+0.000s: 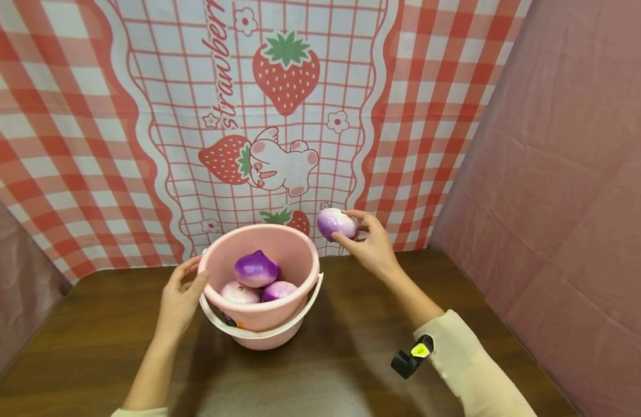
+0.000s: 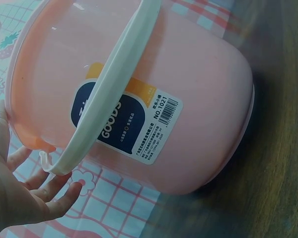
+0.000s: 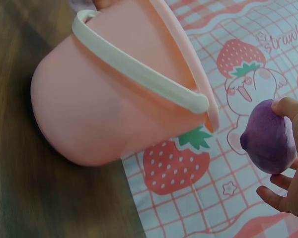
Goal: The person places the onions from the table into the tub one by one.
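A purple-and-white onion (image 1: 335, 224) is pinched between the thumb and fingers of my right hand (image 1: 371, 246), raised just right of the pink bucket's rim. In the right wrist view the onion (image 3: 268, 137) shows its purple side and pointed tip. My left hand (image 1: 178, 298) holds the left rim of the pink bucket (image 1: 263, 339), near where the white handle (image 1: 265, 334) joins. The left wrist view has the left hand's fingers (image 2: 59, 203) spread below that joint. Inside the bucket lie a dark purple onion (image 1: 256, 269) on top and two paler onions (image 1: 240, 293) under it.
The bucket stands on a brown wooden table (image 1: 352, 347). Behind it hangs a red-and-white checked strawberry cloth (image 1: 425, 116). Pink fabric (image 1: 560, 191) walls the right side. A printed label (image 2: 154, 124) is on the bucket's side.
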Available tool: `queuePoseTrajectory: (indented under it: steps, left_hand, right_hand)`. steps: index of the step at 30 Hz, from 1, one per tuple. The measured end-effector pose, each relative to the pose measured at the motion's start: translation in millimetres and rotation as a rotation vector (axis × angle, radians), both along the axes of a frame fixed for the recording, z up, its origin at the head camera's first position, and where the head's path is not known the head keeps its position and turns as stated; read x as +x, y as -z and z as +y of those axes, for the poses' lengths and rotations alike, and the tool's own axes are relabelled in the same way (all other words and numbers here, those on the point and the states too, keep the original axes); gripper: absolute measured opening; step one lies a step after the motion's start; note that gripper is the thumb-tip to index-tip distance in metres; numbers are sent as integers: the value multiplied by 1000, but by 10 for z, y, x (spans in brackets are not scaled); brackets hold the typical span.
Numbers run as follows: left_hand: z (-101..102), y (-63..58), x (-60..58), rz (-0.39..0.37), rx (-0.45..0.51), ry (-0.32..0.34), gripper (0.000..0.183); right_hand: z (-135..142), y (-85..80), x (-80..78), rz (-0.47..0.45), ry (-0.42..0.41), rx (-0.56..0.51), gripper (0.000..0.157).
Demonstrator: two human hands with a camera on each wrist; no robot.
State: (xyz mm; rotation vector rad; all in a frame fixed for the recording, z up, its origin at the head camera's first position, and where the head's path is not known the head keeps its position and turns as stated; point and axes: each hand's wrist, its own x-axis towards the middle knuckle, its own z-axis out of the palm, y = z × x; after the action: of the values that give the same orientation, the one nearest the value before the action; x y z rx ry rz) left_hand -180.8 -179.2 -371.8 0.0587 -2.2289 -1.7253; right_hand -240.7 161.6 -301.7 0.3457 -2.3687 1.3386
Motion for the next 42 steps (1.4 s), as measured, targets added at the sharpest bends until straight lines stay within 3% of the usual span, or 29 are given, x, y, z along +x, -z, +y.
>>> queuePoseTrajectory:
  steps: [20,42]
  left_hand:
    - [-3,-5,7,7,18,0,45]
    - [8,6,5,6,15,-1,44]
  right_hand:
    - [-453,-48,94,23,-136,-79,53]
    - [-727,44,109,38,-160,-63,46]
